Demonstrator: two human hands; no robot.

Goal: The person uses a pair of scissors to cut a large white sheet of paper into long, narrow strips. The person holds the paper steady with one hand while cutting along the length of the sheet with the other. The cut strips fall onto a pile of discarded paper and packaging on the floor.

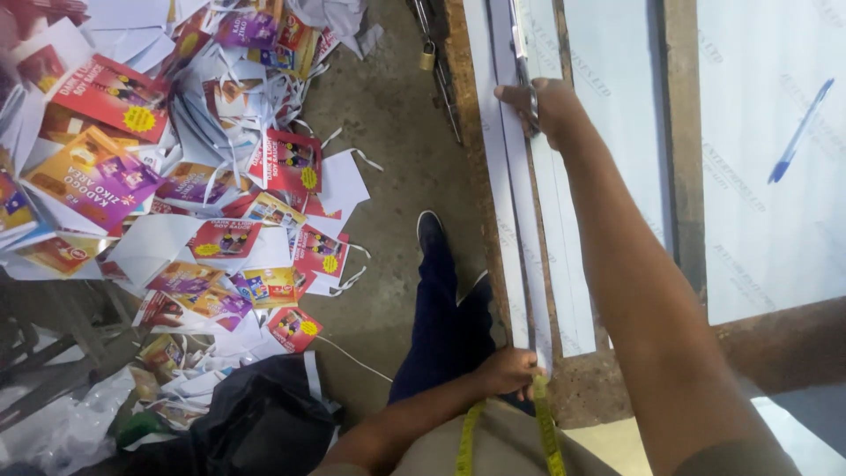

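Observation:
My right hand reaches far out and grips a pair of scissors against a long white strip at the left edge of the white sheet. My left hand pinches the near end of that strip at the table's edge. A yellow tape measure hangs down my chest below it.
A blue pen lies on a second white sheet at right. The wooden table edge runs beside the strip. The concrete floor holds a heap of printed paper offcuts, a black bag and a padlock.

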